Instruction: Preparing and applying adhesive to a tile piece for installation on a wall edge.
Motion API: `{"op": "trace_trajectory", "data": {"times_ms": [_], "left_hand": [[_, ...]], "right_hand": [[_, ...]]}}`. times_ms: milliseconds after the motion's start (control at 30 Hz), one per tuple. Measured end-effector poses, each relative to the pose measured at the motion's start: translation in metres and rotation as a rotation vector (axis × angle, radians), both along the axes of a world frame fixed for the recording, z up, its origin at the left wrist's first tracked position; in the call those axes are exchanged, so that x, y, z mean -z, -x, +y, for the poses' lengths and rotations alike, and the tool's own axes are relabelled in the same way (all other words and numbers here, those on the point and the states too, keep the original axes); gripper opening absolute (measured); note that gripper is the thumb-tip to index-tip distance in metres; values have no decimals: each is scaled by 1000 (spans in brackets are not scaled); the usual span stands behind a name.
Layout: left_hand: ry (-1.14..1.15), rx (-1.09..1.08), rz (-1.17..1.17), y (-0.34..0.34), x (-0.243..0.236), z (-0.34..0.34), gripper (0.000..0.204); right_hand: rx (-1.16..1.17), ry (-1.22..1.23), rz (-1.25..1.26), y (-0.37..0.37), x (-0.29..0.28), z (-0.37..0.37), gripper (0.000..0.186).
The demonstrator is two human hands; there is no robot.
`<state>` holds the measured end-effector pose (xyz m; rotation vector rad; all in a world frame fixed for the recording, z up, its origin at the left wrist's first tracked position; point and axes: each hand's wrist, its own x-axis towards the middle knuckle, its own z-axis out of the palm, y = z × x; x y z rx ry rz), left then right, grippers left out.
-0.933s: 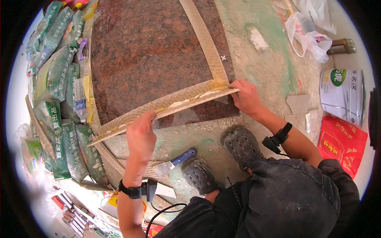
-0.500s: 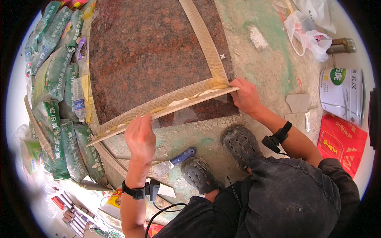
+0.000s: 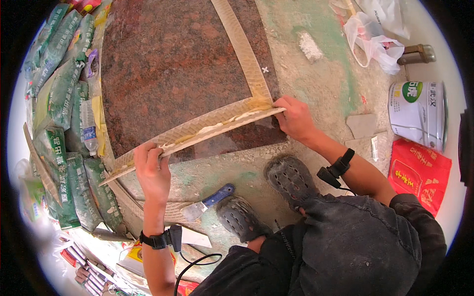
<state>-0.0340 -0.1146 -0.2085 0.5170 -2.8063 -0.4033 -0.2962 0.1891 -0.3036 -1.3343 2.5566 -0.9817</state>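
Note:
A long, thin tile strip [image 3: 222, 129] stands tilted along the near edge of a dark reddish-brown stone slab [image 3: 168, 74], with white and yellowish paste along its upper side. My left hand [image 3: 152, 170] pinches the strip toward its left end. At the right end, by the slab's corner, my right hand [image 3: 297, 118] grips it with fingers on top. Just beyond lies a flat beige strip with a ribbed back [image 3: 197, 121], meeting another such strip [image 3: 239, 42] at a corner smeared with yellowish glue.
A blue-handled putty knife [image 3: 215, 197] lies beside my shoes. Green packed bags [image 3: 59, 98] and a water bottle [image 3: 89, 128] line the left. On the right are a white metal bucket [image 3: 417, 116], a red bag [image 3: 419, 172], tile scraps [image 3: 361, 126] and plastic bags [image 3: 373, 42].
My left hand has slid a little leftward along the strip. The right hand keeps its hold at the right end. The whole view has shifted slightly.

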Motion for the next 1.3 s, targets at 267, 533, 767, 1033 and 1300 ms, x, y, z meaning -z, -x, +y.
{"op": "trace_trajectory", "data": {"times_ms": [267, 533, 767, 1033, 1300], "left_hand": [[-97, -40, 95, -12, 17, -7, 29], [-154, -61, 81, -14, 16, -7, 27], [-189, -54, 88, -12, 12, -7, 25], [-133, 0, 91, -17, 17, -15, 26], [-168, -21, 157, -21, 29, -17, 27]], "right_hand": [[-79, 21, -37, 9, -2, 6, 27], [81, -52, -64, 78, -9, -10, 25], [13, -133, 40, 97, 5, -53, 29], [-52, -244, 101, 104, 24, -54, 19], [-28, 170, 252, 62, -74, -24, 14]]}}
